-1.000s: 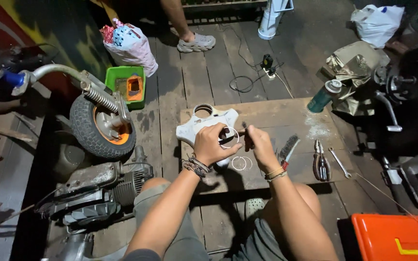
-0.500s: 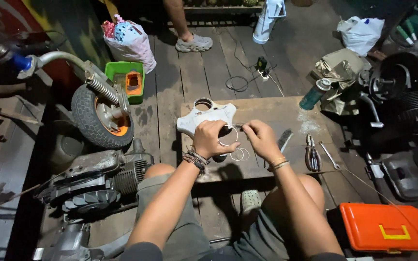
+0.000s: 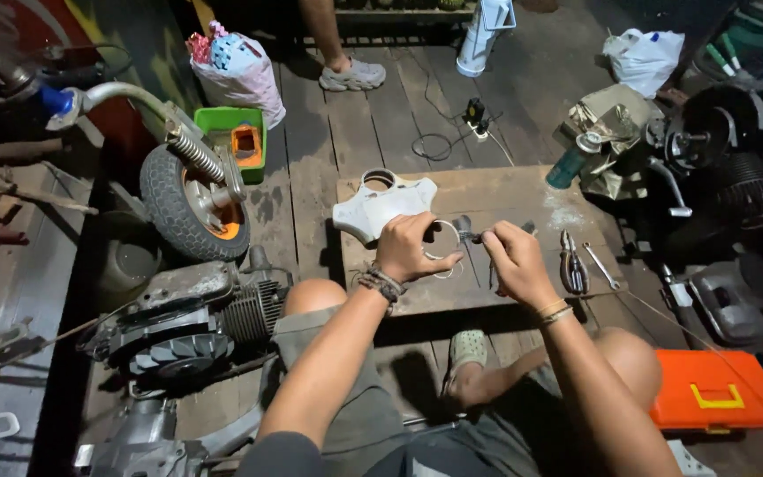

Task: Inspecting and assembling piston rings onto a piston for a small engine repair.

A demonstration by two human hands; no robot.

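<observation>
A single head-worn camera looks steeply down and slightly forward from above the seated person's lap. Both forearms enter from the bottom edge, and the left hand point(image 3: 410, 249) and right hand point(image 3: 512, 263) sit near frame centre, at arm's length from the lens. The wooden board point(image 3: 523, 199) lies directly ahead. The wide view extends to the wheel point(image 3: 189, 205) at left, the orange case point(image 3: 715, 390) at lower right, and another person's foot point(image 3: 352, 75) at the top. No second view is provided.
</observation>
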